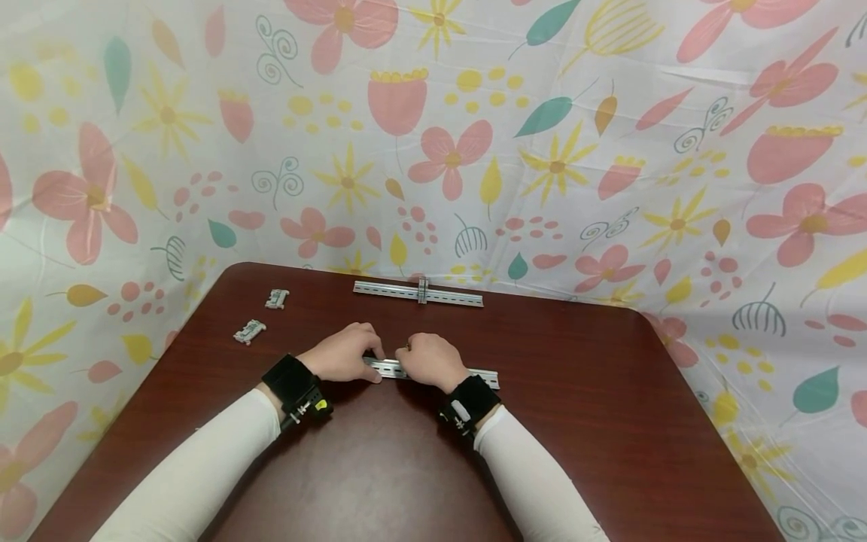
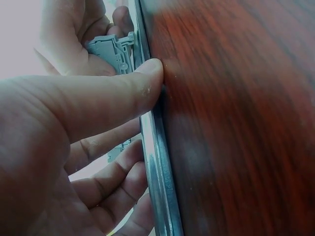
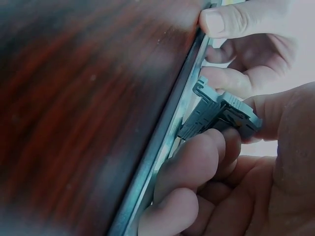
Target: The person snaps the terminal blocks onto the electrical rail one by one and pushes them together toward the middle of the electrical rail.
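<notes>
A slotted metal DIN rail [image 1: 484, 379] lies across the middle of the table, partly hidden by both hands. My left hand [image 1: 342, 354] holds its left part, with the thumb [image 2: 142, 86] on the near edge and the other fingers on the far side. My right hand [image 1: 433, 361] pinches a grey terminal block [image 3: 211, 110] between thumb and fingers. In the right wrist view the block stands at the rail, one end touching or very near it; whether it is clipped on, I cannot tell. The left wrist view shows the same block [image 2: 110, 51] just beyond my left thumb.
Farther back lies a second DIN rail [image 1: 386, 290] bearing grey terminal block pieces [image 1: 423, 290] near its middle. Two loose terminal blocks, one farther back [image 1: 276, 299] and one nearer [image 1: 250, 331], lie at the table's left. A flowered curtain [image 1: 447, 98] hangs behind the brown table [image 1: 576, 421].
</notes>
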`<state>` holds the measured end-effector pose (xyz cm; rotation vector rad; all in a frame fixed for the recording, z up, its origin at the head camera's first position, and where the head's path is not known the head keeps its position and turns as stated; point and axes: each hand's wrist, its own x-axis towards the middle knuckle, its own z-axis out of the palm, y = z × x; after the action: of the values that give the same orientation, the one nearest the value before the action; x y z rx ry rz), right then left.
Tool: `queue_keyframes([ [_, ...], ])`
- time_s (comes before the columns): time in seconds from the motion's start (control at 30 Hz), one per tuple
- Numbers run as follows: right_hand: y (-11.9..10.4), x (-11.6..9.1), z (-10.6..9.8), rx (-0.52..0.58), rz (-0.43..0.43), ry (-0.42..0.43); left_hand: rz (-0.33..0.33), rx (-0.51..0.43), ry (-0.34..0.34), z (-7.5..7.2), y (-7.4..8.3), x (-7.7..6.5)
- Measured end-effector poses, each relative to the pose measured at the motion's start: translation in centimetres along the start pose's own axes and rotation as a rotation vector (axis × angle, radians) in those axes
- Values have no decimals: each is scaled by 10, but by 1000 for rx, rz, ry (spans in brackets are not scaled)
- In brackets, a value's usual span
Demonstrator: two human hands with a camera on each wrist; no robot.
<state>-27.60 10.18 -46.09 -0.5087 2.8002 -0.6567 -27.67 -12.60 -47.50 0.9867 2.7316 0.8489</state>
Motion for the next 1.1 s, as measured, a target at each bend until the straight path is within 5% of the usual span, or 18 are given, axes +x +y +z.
queue_keyframes([
  [0.1, 0, 0, 0, -3, -6, 2, -19, -7, -5, -3, 4, 0],
  [0.3, -1, 0, 0, -23, 0, 0, 24, 5, 19, 8, -15, 3],
  [0.57, -1, -3, 1, -41, -3, -9, -55, 10, -14, -1, 4, -1],
  [1.1, -3, -3, 2, -99, -12, -18, -75, 34, -11, 1, 3, 3],
])
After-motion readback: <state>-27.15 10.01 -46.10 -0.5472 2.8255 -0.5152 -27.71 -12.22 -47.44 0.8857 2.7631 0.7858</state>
